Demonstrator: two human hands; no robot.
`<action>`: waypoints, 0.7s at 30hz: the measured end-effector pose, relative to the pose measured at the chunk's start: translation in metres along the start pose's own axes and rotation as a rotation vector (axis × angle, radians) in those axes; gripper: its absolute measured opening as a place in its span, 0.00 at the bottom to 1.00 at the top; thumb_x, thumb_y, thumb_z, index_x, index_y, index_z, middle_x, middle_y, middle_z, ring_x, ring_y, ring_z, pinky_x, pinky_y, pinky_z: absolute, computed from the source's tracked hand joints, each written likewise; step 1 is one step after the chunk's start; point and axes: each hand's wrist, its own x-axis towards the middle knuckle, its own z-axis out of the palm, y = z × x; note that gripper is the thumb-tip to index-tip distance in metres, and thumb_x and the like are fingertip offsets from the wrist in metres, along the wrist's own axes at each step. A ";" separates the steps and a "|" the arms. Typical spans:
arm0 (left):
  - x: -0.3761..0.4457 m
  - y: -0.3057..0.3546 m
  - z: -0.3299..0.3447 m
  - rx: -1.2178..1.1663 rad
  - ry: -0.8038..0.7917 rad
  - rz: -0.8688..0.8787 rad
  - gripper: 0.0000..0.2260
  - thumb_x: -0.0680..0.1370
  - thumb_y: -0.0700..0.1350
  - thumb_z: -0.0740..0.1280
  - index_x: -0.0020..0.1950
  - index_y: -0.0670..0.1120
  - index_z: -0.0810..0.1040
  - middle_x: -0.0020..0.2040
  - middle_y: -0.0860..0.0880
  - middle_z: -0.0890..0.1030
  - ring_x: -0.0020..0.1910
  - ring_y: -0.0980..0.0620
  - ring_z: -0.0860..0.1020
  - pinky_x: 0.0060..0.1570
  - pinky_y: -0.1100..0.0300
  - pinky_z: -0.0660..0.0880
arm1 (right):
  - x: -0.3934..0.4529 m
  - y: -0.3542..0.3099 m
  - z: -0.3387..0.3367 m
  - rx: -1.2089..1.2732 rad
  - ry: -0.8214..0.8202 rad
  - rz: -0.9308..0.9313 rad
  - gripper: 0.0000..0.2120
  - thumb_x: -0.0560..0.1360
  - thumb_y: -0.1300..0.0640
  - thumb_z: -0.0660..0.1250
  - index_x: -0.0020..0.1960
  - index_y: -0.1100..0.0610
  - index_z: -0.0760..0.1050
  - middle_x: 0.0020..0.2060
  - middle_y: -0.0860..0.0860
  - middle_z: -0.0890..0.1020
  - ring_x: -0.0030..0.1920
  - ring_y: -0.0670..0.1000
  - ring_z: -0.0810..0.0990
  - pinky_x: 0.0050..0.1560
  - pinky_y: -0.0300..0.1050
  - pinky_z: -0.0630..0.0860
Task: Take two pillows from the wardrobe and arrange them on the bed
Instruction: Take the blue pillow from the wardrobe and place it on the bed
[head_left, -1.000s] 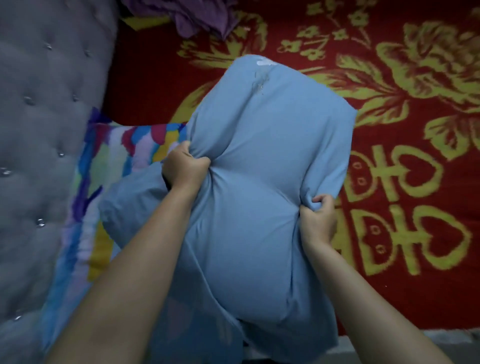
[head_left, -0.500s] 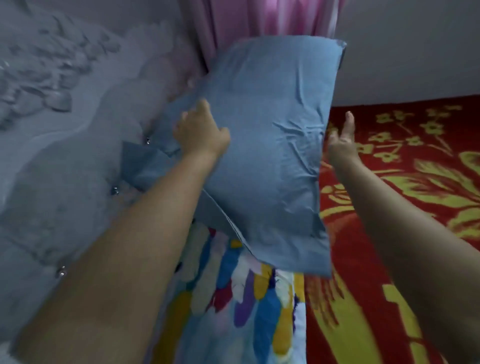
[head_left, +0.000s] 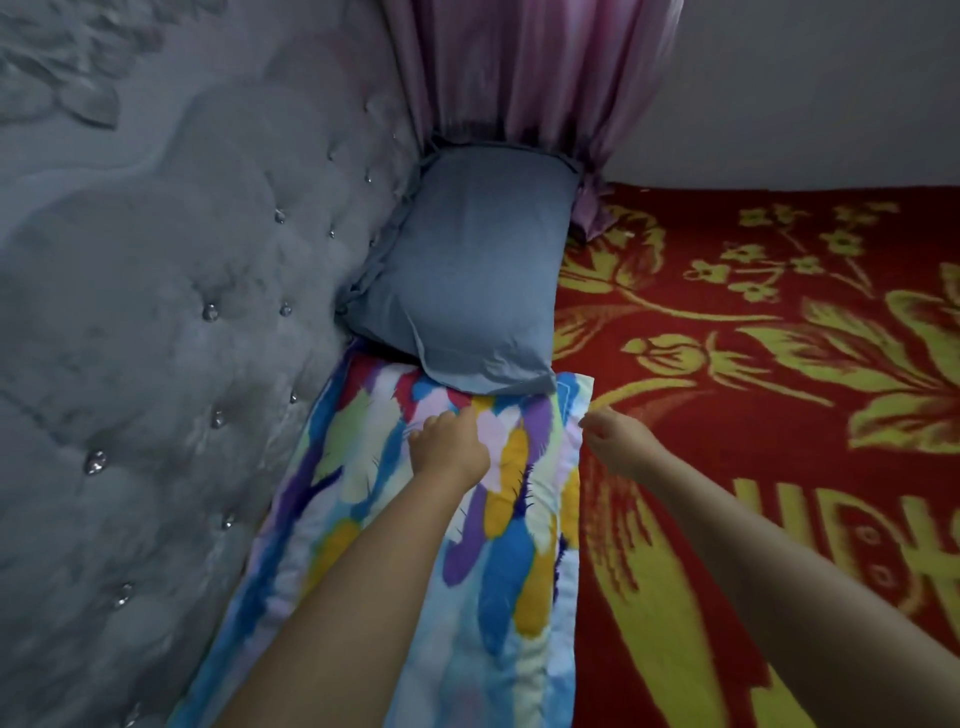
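A plain blue pillow (head_left: 470, 275) lies on the bed against the grey headboard, in the far corner under the curtain. Its near edge overlaps a multicoloured feather-print pillow (head_left: 467, 519) that lies lengthwise along the headboard, closer to me. My left hand (head_left: 447, 441) rests on top of the printed pillow, fingers pointing toward the blue one, holding nothing. My right hand (head_left: 615, 439) hovers at the printed pillow's right edge, fingers apart and empty.
A red blanket with yellow flower patterns (head_left: 779, 389) covers the bed to the right. The tufted grey headboard (head_left: 156, 364) with shiny studs runs along the left. A pink curtain (head_left: 530, 73) hangs behind the blue pillow, next to a pale wall (head_left: 805, 88).
Both hands gripped the blue pillow, lifted it toward the corner and let go. It now lies flat by the headboard, and both hands have drawn back to the printed pillow.
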 end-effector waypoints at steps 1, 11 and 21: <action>-0.003 -0.001 0.001 -0.010 0.002 -0.001 0.14 0.76 0.40 0.59 0.62 0.41 0.69 0.63 0.39 0.74 0.62 0.39 0.71 0.59 0.49 0.70 | -0.006 -0.001 0.001 -0.017 -0.011 -0.008 0.14 0.77 0.62 0.55 0.58 0.64 0.74 0.59 0.60 0.78 0.58 0.58 0.76 0.54 0.45 0.71; 0.007 -0.061 0.065 -0.032 -0.137 -0.144 0.25 0.77 0.53 0.63 0.68 0.41 0.63 0.68 0.40 0.68 0.67 0.40 0.66 0.63 0.47 0.69 | 0.012 0.003 0.041 -0.257 -0.128 -0.028 0.20 0.76 0.54 0.62 0.65 0.61 0.68 0.59 0.59 0.79 0.57 0.59 0.77 0.53 0.51 0.76; 0.138 -0.113 0.167 -0.140 0.013 -0.206 0.34 0.78 0.59 0.57 0.76 0.42 0.48 0.78 0.41 0.46 0.76 0.44 0.44 0.73 0.40 0.47 | 0.151 -0.009 0.106 -0.319 0.086 -0.075 0.29 0.73 0.56 0.66 0.69 0.60 0.59 0.68 0.60 0.66 0.66 0.63 0.64 0.62 0.57 0.68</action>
